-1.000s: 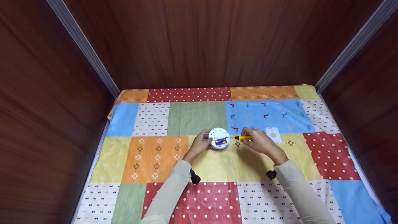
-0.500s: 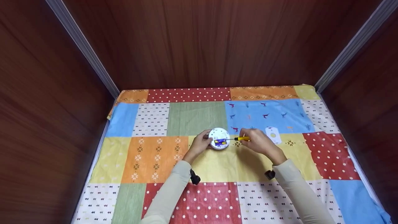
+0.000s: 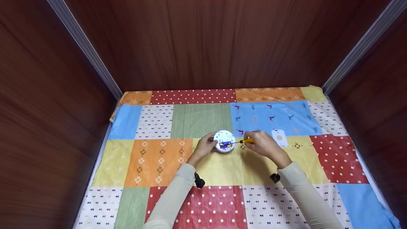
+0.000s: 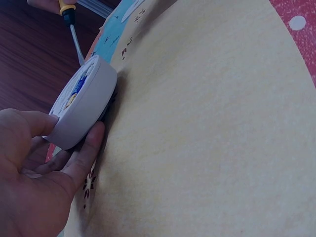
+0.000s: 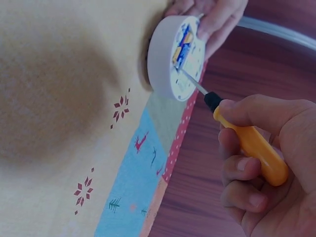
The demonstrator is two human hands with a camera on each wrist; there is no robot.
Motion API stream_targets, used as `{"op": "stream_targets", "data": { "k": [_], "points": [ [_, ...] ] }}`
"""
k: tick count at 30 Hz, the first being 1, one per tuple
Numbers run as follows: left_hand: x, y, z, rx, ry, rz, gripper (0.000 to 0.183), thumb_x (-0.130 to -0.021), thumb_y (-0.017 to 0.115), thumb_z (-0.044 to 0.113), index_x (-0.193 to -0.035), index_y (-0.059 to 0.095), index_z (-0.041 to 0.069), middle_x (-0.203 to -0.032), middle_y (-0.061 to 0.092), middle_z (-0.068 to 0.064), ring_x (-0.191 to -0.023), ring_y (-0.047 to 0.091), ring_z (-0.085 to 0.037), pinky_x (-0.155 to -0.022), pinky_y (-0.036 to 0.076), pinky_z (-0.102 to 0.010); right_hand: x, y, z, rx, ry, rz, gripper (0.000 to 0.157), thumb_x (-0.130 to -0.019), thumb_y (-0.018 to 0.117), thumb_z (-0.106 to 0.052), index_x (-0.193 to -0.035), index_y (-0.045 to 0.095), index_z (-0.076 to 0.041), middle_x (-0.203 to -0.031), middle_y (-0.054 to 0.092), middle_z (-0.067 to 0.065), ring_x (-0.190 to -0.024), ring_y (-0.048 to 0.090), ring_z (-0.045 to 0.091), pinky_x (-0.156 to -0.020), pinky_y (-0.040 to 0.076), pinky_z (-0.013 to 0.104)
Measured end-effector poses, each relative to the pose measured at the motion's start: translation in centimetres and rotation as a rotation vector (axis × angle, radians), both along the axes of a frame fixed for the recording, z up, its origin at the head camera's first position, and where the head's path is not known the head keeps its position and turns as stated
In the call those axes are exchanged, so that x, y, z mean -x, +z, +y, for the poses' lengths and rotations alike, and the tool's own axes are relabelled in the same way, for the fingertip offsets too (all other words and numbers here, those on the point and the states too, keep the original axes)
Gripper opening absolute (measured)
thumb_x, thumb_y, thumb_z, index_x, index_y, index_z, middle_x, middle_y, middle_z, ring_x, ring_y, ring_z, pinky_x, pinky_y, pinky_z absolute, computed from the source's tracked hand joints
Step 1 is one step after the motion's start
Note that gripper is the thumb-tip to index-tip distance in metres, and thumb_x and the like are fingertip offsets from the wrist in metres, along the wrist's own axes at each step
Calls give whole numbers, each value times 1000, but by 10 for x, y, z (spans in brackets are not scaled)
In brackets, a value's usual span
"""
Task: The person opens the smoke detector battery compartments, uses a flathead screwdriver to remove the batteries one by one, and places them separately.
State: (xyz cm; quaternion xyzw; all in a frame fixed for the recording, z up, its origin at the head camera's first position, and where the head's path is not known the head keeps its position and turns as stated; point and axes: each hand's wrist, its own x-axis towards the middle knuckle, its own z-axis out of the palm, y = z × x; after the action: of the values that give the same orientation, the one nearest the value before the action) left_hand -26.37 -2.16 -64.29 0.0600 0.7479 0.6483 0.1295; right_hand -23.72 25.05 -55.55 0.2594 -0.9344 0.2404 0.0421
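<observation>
A round white battery-powered device [image 3: 225, 135] is tilted up off the cloth, gripped at its left edge by my left hand [image 3: 203, 149]. In the left wrist view the thumb presses its face while the fingers [image 4: 89, 150] support it from beneath. Blue-and-yellow batteries [image 5: 183, 47] sit side by side in its open compartment. My right hand [image 3: 264, 144] holds a screwdriver [image 5: 256, 150] by its yellow handle, thumb and fingers curled round it. In the right wrist view the screwdriver's metal tip meets the edge of the battery compartment.
A white plate with a round hole [image 3: 279, 138] lies on the cloth just beyond my right hand. The patchwork tablecloth [image 3: 210, 168] covers the table. Dark wood panels [image 3: 203, 44] enclose the back and both sides.
The screwdriver and right hand have shifted slightly left, and the handle's angle has changed a little. The left hand keeps the round device in nearly the same place.
</observation>
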Motion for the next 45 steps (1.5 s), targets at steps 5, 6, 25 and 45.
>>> {"op": "stream_targets", "data": {
  "k": [5,6,25,45],
  "points": [
    [1,0,1,-19,-3,-4,45,-106,59,2,-151,56,1,-121,66,-23,-94,67,-17,-81,69,-36,0,0,-2,-24,4,19,9,-87,77,-3,-93,74,-7,-92,79,13,-82,76,33,-70,66,49],
    [1,0,1,-22,-3,-2,45,-106,58,2,-151,56,0,-121,67,-24,-93,68,-17,-81,69,-37,0,0,-3,-31,5,21,9,-86,78,-3,-93,74,-7,-92,79,13,-82,76,33,-69,66,48],
    [4,-2,1,59,11,78,45,-104,63,5,-148,60,-2,-117,71,-24,-95,68,-17,-82,66,-29,-10,7,-32,-259,37,196,17,-82,76,6,-85,67,-9,-77,70,13,-55,55,25,-42,48,38],
    [3,-2,0,-61,-2,-18,46,-106,59,3,-153,56,0,-110,64,-16,-86,64,-14,-84,69,-40,-9,4,-29,-157,42,128,22,-81,75,9,-81,61,-8,-79,70,13,-64,63,27,-51,57,36]
  ]
}}
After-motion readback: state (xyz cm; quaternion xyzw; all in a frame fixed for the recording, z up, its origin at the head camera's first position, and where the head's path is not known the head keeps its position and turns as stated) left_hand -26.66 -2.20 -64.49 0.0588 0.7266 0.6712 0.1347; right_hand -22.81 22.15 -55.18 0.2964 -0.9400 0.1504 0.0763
